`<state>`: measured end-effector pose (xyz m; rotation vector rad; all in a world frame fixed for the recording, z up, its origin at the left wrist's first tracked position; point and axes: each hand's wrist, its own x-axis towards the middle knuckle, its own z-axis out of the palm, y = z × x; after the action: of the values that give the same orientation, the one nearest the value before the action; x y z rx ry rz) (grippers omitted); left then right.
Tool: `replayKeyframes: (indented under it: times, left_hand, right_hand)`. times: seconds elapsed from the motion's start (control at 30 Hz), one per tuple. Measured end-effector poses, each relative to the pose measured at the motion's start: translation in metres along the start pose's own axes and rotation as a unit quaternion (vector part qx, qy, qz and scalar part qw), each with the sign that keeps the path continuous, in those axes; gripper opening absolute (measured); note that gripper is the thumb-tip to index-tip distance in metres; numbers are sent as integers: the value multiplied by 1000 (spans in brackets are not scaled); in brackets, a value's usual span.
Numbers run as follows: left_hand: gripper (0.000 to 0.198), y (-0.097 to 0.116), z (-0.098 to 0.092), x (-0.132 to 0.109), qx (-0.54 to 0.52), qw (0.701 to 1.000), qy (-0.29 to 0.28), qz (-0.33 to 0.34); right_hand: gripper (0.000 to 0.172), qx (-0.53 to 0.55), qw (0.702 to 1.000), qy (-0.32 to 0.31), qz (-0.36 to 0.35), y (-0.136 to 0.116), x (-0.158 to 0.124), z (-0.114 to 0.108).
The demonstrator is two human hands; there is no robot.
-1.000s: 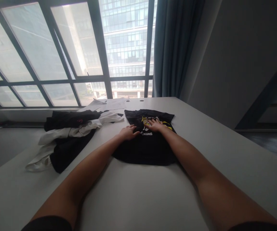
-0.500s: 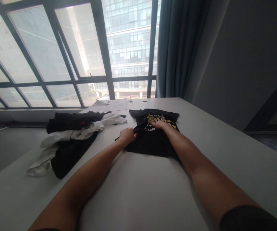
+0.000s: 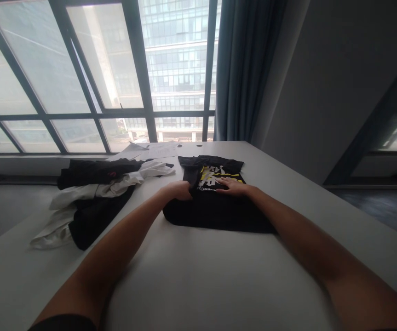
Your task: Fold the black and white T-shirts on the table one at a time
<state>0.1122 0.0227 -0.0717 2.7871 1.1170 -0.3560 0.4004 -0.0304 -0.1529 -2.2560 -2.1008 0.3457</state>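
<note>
A black T-shirt [image 3: 219, 211] with a yellow and white print lies on the white table [image 3: 184, 276], its sleeves toward the far end. At the shirt's left side, my left hand [image 3: 181, 190] is closed on the black cloth, and the fingertips are partly hidden. My right hand [image 3: 233, 187] rests palm down on the print, fingers spread. The shirt's near edge lies fairly flat, and its left part is folded over beside the print.
Left of the shirt lies a loose pile of black clothes [image 3: 98, 172] and white clothes [image 3: 115, 187]. Papers [image 3: 162, 150] lie at the table's far end, before the windows. A blue-grey curtain [image 3: 243, 69] hangs behind.
The shirt's lower part has spread wider and flatter. My right hand has moved nearer across the print, uncovering more of it. My left hand still grips the left side. The view has shifted slightly right.
</note>
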Motion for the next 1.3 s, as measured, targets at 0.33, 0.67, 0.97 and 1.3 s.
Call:
replayKeyframes:
  times: [0.33, 0.67, 0.97, 1.3]
  left_hand:
    - [24, 23, 10, -2, -357, 931, -15, 73]
    - [50, 39, 24, -2, -334, 937, -91, 43]
    - [49, -2, 25, 11, -167, 981, -97, -30]
    - [34, -1, 16, -9, -167, 929, -318, 93]
  right_hand:
    - [99, 73, 995, 27, -62, 11, -18, -7]
    - [74, 52, 991, 81, -97, 13, -15, -7]
    - [38, 88, 993, -9, -72, -36, -32, -37]
    - [18, 37, 994, -62, -78, -46, -33, -35]
